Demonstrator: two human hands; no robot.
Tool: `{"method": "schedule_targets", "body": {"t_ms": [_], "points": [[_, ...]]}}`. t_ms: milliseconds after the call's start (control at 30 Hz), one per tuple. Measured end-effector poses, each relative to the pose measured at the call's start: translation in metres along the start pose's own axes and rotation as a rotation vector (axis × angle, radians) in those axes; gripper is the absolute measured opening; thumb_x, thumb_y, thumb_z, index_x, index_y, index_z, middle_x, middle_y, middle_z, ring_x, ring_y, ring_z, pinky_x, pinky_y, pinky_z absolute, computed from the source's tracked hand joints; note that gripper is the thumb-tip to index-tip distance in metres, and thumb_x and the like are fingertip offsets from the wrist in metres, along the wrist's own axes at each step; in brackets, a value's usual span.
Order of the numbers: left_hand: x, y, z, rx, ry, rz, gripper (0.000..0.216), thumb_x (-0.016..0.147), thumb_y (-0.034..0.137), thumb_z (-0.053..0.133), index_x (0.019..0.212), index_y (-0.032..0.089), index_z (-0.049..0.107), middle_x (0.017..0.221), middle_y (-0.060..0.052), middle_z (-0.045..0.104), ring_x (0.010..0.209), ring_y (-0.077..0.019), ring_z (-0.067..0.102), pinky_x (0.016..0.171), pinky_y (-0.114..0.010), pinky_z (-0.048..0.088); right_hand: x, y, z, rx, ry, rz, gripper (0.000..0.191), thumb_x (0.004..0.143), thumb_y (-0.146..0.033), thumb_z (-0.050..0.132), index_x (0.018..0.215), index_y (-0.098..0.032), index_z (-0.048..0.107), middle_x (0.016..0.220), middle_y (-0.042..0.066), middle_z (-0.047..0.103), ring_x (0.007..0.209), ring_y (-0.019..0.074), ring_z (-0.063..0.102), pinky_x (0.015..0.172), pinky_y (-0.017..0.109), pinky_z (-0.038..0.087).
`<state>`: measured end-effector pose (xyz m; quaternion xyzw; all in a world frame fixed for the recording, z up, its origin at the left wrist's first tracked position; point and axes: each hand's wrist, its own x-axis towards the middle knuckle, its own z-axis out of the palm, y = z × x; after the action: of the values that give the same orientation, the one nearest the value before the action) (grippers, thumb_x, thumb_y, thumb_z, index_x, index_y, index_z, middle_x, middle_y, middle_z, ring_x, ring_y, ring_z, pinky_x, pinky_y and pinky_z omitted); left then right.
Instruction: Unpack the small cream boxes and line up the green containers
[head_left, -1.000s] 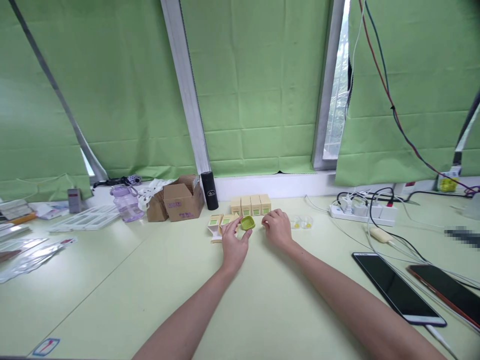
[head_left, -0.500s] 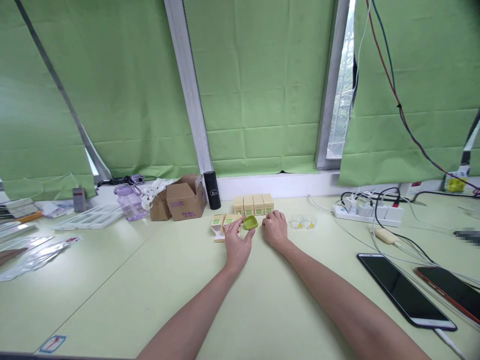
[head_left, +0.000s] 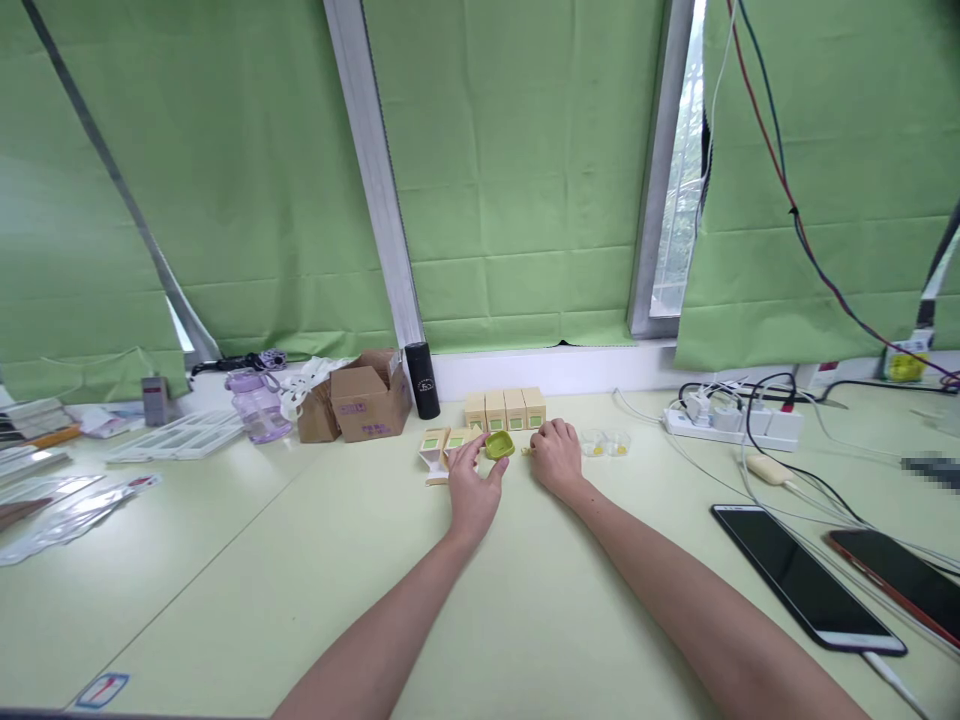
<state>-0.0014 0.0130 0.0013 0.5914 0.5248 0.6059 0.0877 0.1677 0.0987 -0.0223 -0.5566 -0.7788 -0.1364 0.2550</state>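
Green plastic marks your work: the small green dish [head_left: 499, 445] sits on the table [head_left: 225, 570] just above the middle of the frame, in front of the row of four cream boxes [head_left: 504, 409]. Your left hand [head_left: 472, 487] lies just below and left of it, fingers loosely spread, the thumb reaching toward the dish's near rim — whether it truly touches I cannot tell. It grips nothing firmly. Your right hand [head_left: 556, 458] rests to the dish's right, fingers curled downward; something tiny and yellowish shows at its fingertips, but whether it is pinched there is too small to judge.

To my eye the step is steadying the dish while something small goes in or out. Keep the left thumb and forefinger low on the rim so the light dish doesn't skate. Bring the right hand in from the side, not over the top — the opened boxes [head_left: 442, 447] at left and the clear tray [head_left: 604, 444] at right are near enough to be knocked.
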Motion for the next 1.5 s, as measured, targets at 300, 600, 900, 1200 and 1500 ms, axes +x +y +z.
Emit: {"method": "schedule_targets", "body": {"t_ms": [300,600,900,1200,1500], "points": [[0.001,0.001,0.0,-0.007,0.008,-0.006,0.044,0.078,0.022,0.078,0.122,0.023,0.073,0.111,-0.01,0.072,0.107,-0.0276,0.059,0.087,-0.039,0.051,-0.001,-0.005,-0.014,-0.013,-0.074,-0.008,0.023,0.091,-0.014,0.058,0.104,-0.017,0.078,0.115,0.017,0.065,0.114,0.0313,0.044,0.097,0.041,0.03],[0.001,0.002,-0.001,-0.012,-0.001,-0.026,0.044,0.079,0.024,0.078,0.123,0.023,0.073,0.113,-0.01,0.071,0.108,-0.0276,0.059,0.087,-0.039,0.051,-0.016,-0.022,-0.028,0.016,-0.302,-0.072,0.027,0.095,-0.02,0.052,0.092,-0.016,0.079,0.093,0.016,0.076,0.095,0.0267,0.065,0.089,0.039,0.039],[0.001,0.0,0.001,-0.046,0.005,-0.039,0.044,0.077,0.025,0.078,0.121,0.024,0.075,0.112,-0.01,0.071,0.107,-0.0276,0.061,0.086,-0.038,0.051,-0.02,-0.031,-0.034,0.031,-0.423,0.016,0.029,0.1,-0.023,0.046,0.112,-0.018,0.072,0.102,0.018,0.077,0.097,0.0299,0.073,0.077,0.035,0.047],[0.005,0.0,0.005,-0.401,-0.114,-0.269,0.055,0.077,0.044,0.082,0.125,0.021,0.068,0.11,-0.011,0.076,0.103,-0.0242,0.067,0.078,-0.032,0.05,-0.028,-0.03,-0.042,0.064,-0.422,0.015,0.028,0.104,-0.026,0.042,0.115,-0.021,0.067,0.104,0.014,0.077,0.097,0.0282,0.074,0.079,0.034,0.046],[0.001,0.009,0.002,-0.76,-0.265,-0.576,0.043,0.08,0.057,0.077,0.094,0.019,0.061,0.099,-0.015,0.08,0.08,-0.0194,0.067,0.07,-0.031,0.051,-0.058,-0.026,-0.066,0.133,-0.378,-0.051,0.026,0.103,-0.023,0.043,0.12,-0.023,0.063,0.11,0.009,0.077,0.099,0.0245,0.073,0.076,0.03,0.04]]}}
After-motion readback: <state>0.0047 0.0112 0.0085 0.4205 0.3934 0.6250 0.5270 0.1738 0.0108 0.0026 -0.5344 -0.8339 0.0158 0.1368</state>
